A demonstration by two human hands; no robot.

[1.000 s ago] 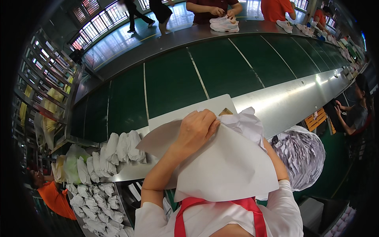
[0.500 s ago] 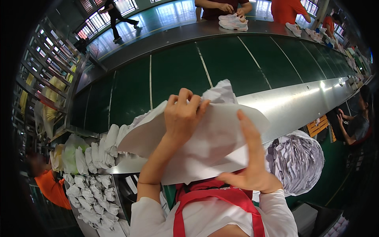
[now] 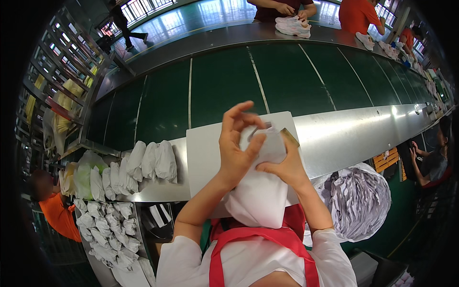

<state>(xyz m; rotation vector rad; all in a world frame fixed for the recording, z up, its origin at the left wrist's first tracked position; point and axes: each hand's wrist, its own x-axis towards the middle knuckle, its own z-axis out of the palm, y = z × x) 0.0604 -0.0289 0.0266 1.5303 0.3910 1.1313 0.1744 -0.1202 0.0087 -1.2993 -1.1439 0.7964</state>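
Both my hands hold a crumpled wad of white paper (image 3: 260, 191) raised close in front of my chest. My left hand (image 3: 236, 146) grips its top left side, thumb and fingers curled over it. My right hand (image 3: 286, 167) presses the wad from the right and underneath. A brown-edged item (image 3: 289, 137) peeks out above my right hand; I cannot tell what it is. Below the wad lies a white flat sheet (image 3: 205, 150) on the steel ledge (image 3: 344, 131).
Several white wrapped bundles (image 3: 152, 160) line the ledge at left, more fill a bin (image 3: 107, 225) below. A sack of shredded paper (image 3: 361, 201) stands at right. The green conveyor belt (image 3: 267, 79) runs beyond; people handle white shoes (image 3: 292, 25) on its far side.
The large white paper sheet that was spread wide between my hands has been scrunched into a compact wad. My hands have come closer together and my left hand has shifted to its top.
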